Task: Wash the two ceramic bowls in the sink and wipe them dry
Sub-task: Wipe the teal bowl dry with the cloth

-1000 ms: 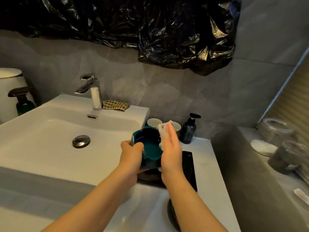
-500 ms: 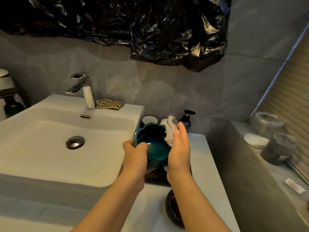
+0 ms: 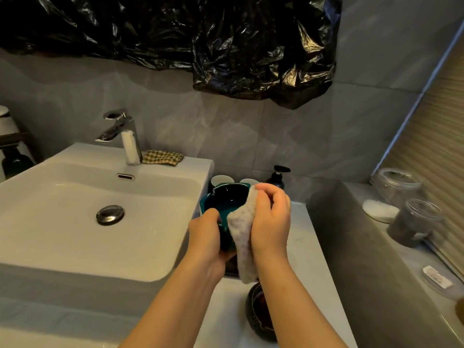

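Two bowls are in view, and only the teal bowl [image 3: 227, 199] is off the counter [image 3: 306, 247]. It is held tilted, mouth toward the camera, just past the right wall of the sink [image 3: 75, 234] and above a black tray [image 3: 231, 268]. The left hand [image 3: 206, 234] grips its near rim at about seven o'clock, thumb on the lip; the fingers are hidden behind the wall. The right hand [image 3: 271, 219] is clamped on a pale cloth [image 3: 242, 237] at the bowl's three o'clock edge. A second ago that hand lay flat, fingers straight, pressing the bunched cloth to the bowl's side. Now the fingers have curled in over the rim and the cloth has spread out, draping down the outer wall and hanging toward six o'clock. That reads as the wipe passing from the side to the rim and outside, so drying of this bowl looks well along. Whether its glossy inside is dry I cannot tell. The dark bowl [image 3: 261, 315] sits upright on the counter at six o'clock of the hands, untouched and partly hidden by the right forearm. Nothing shows whether it is washed or dried. No stream shows under the tap [image 3: 120, 131] at ten o'clock, and a checked rag [image 3: 163, 156] lies just beside its base.
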